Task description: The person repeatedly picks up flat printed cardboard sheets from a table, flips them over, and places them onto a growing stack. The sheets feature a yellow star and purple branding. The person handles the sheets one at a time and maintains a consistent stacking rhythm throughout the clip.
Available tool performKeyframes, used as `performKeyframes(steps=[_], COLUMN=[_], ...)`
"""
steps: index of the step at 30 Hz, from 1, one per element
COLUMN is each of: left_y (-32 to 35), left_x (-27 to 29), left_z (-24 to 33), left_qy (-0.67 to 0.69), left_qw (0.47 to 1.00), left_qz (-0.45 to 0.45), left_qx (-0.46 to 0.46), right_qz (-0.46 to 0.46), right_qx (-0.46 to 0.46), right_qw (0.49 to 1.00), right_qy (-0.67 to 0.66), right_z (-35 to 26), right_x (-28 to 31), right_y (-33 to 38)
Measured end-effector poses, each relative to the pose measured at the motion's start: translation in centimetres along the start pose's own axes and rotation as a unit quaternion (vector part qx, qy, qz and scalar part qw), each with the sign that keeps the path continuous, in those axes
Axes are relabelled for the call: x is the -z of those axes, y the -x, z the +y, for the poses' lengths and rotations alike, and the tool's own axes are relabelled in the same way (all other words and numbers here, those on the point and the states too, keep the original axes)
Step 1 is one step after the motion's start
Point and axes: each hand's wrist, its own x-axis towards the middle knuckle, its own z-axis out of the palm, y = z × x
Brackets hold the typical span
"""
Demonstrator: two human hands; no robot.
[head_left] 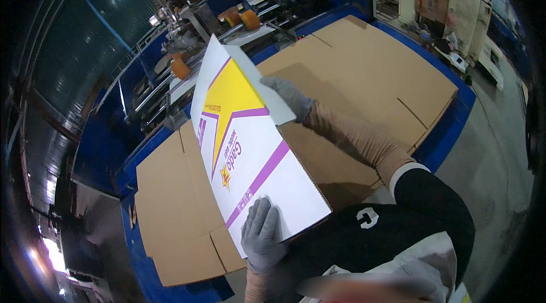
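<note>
Black shirt [421, 223] nearest camera. White printed carton [256, 155] ahead of you, tilted above brown cardboard [364, 69] on blue surface [445, 126]. Hands apart: your left hand [261, 237] flat against carton's near end, right hand [290, 98] at far flap [250, 69]; thumbs hidden, cannot tell whether either pinches. Support both ends evenly; avoid creasing flap. Printed face toward you; long axis runs away, leaning left.
</note>
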Motion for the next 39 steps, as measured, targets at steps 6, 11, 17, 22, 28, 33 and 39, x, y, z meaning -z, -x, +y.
performKeyframes(steps=[6,11,17,22,28,33,39], left_y=[1.7,2.5,2.7,6.8,7.6,2.9,2.6], left_x=[0.8,8.3,16.7,14.4,4.9,-3.4,-7.9], left_z=[-0.6,-7.2,-17.3,-20.1,-14.6,-8.8,-8.9], left_qy=[-0.01,-0.117,-0.118,-0.209,-0.17,-0.079,-0.13], left_qw=[0.959,0.808,0.807,0.848,0.946,0.996,0.978], left_qz=[0.238,0.453,0.474,0.424,0.253,0.034,-0.159], left_qx=[0.151,0.358,0.331,0.24,0.11,0.007,-0.03], right_qz=[-0.109,0.518,0.681,0.556,0.563,0.153,-0.035], right_qx=[0.03,0.155,0.218,0.401,0.359,0.396,0.231], right_qw=[0.993,0.407,0.677,0.728,0.622,0.477,0.431], right_qy=[0.021,0.736,0.174,0.012,0.409,0.769,0.872], right_z=[2.0,-1.3,-0.8,0.5,-1.1,-2.1,5.0], right_x=[6.9,18.5,30.6,24.7,12.4,10.6,10.9], right_y=[4.2,18.6,36.1,34.2,27.0,22.9,21.3])
